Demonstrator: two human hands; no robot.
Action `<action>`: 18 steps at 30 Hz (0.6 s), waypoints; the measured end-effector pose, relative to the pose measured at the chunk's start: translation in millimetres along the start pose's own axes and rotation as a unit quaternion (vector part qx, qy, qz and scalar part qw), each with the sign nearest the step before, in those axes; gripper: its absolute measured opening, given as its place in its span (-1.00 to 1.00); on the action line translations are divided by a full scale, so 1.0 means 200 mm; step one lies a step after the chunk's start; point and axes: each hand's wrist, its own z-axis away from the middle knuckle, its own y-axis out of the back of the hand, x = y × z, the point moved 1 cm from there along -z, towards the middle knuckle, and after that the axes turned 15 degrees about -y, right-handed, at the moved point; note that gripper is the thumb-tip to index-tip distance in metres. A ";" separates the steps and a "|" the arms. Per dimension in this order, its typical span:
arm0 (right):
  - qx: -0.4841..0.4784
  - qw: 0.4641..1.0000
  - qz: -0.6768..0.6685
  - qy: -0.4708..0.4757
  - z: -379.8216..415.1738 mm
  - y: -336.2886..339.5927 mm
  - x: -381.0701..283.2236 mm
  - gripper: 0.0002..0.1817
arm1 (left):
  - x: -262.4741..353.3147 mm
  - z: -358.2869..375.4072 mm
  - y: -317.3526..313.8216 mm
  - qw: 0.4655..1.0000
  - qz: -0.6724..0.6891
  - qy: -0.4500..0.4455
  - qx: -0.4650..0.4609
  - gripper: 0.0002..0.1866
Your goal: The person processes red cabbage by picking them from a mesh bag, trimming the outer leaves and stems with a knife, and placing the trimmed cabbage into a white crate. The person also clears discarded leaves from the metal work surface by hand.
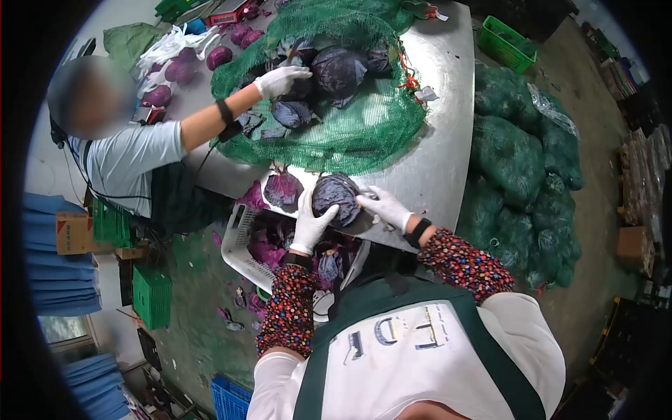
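At the near edge of the metal table (437, 147), a dark red cabbage (337, 199) is between my two white-gloved hands. My left hand (312, 225) grips its left side, thumb across the front. Against the cabbage's right side, the fingers of my right hand (386, 208) are bent and closed; I cannot tell what is in them. Left of the cabbage lies a loose purple leaf (283, 190). Below my hands, a white crate (239, 246) holds purple leaves. Further up the table, several cabbages, including a large one (339, 72), lie on a green mesh sack (350, 143).
Across at the left, another person's gloved hand (282, 82) reaches over the cabbages on the mesh. Peeled purple cabbages (180, 71) lie beyond that arm. Stuffed green mesh sacks (507, 157) are piled right of the table, near a green crate (505, 45). Leaf scraps litter the floor.
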 end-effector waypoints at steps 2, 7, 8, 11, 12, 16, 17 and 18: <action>-0.002 0.996 0.079 -0.051 0.07 -0.06 -0.14 -0.22 | 0.12 -0.01 0.05 0.996 -0.036 -0.073 0.034 -0.08; 0.172 0.929 0.282 0.166 0.06 -0.08 -0.24 -0.15 | 0.17 -0.01 0.02 0.987 -0.050 -0.150 0.039 0.05; 0.192 0.908 0.335 0.162 0.05 -0.10 -0.26 -0.14 | 0.18 -0.01 -0.02 0.983 -0.039 -0.176 0.025 0.07; 0.203 0.896 0.362 0.159 0.01 -0.09 -0.33 -0.41 | 0.22 -0.03 -0.06 0.976 -0.025 -0.218 -0.013 0.19; 0.211 0.904 0.341 0.150 -0.01 -0.07 -0.35 -0.47 | 0.23 -0.05 -0.06 0.977 -0.018 -0.211 0.024 0.24; 0.267 0.887 0.344 0.151 -0.08 -0.05 -0.35 -0.63 | 0.26 -0.11 -0.06 0.977 -0.086 -0.192 0.031 0.36; 0.283 0.887 0.337 0.137 -0.11 -0.04 -0.33 -0.65 | 0.26 -0.11 -0.06 0.979 -0.099 -0.175 0.022 0.37; 0.341 0.881 0.291 0.152 -0.09 -0.05 -0.35 -0.69 | 0.27 -0.12 -0.08 0.978 -0.102 -0.173 0.047 0.34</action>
